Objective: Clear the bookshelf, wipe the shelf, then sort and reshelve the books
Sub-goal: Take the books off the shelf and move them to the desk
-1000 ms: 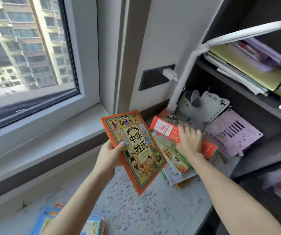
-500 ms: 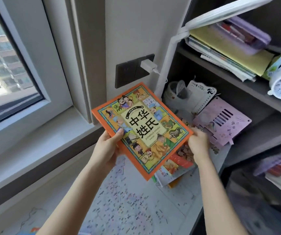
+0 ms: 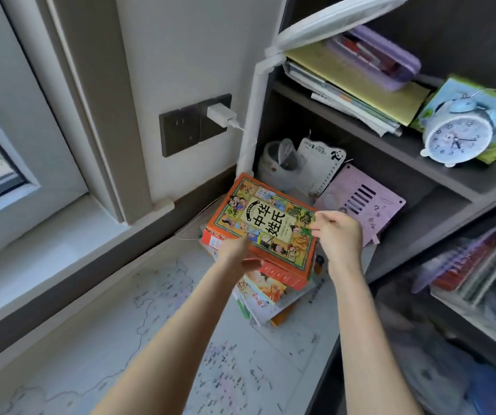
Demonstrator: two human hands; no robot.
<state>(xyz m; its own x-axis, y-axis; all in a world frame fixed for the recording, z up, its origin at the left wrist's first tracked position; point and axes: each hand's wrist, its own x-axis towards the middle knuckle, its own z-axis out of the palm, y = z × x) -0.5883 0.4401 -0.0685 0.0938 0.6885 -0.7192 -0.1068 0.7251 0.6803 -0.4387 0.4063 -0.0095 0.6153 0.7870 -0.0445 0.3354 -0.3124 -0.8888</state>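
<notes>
At the desk's far corner, the right hand (image 3: 338, 235) pinches the right edge of an orange-bordered picture book (image 3: 270, 226) between thumb and curled fingers. The left hand (image 3: 234, 253) reaches under the book's near edge. Its fingers are hidden there, so I cannot tell whether they grip or merely prop.

The book lies tilted over a skewed stack of thin paperbacks (image 3: 266, 290) on the map-printed desk mat (image 3: 166, 339), just beside the dark grey bookshelf (image 3: 468, 178).

The stack looks uneven. A release off-centre could let the book slide, or tip the pile toward the desk's edge.

A slim white lamp arm (image 3: 254, 100) stands just behind. The lower shelves at right are too blurred to read.
</notes>
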